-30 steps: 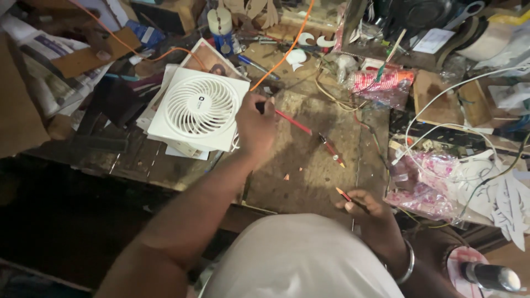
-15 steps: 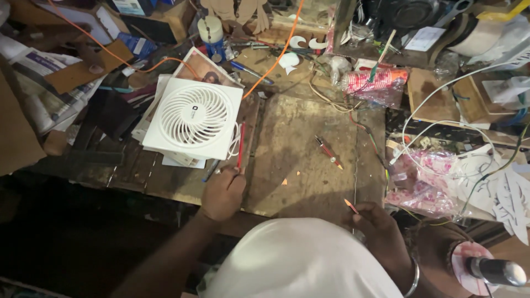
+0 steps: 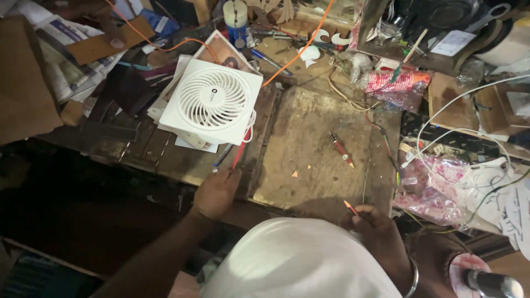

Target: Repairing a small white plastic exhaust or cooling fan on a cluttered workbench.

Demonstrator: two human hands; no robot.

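Hands: left hand [image 3: 216, 190] sits at the near edge of the bench, fingers curled around the low end of a thin red stick [image 3: 239, 153]. Right hand [image 3: 381, 237] is low by the white shirt [image 3: 301, 259], and it pinches a small orange-tipped bit [image 3: 350, 207] in its fingertips.
Red stick: it slants up from the left hand toward the white fan [image 3: 212, 104] and touches the fan's near corner. I cannot tell if it is a pen or a tool.
Fan: square, white, with a round grille, lying flat on some papers [image 3: 221, 51].
Step in hand: it looks like the left hand is bringing the red stick to the fan, while the right hand waits with its small bit.
Next move needs: a steady grip, and care with the thin white wire [image 3: 253, 122] by the fan's corner.
Brown board [image 3: 314, 149]: a worn flat slab just right of the fan. A red probe [image 3: 339, 148] lies on it, with tiny orange chips [image 3: 295, 174] near.
Bench: dark old wood, very full.
Around: an orange cord [image 3: 298, 52] crosses the back, white cables [image 3: 469, 138] loop on the right, a pink plastic bag [image 3: 436, 187] sits by them, and newspaper [image 3: 61, 47] lies at left.
Room: dim, with a dark floor below the bench.
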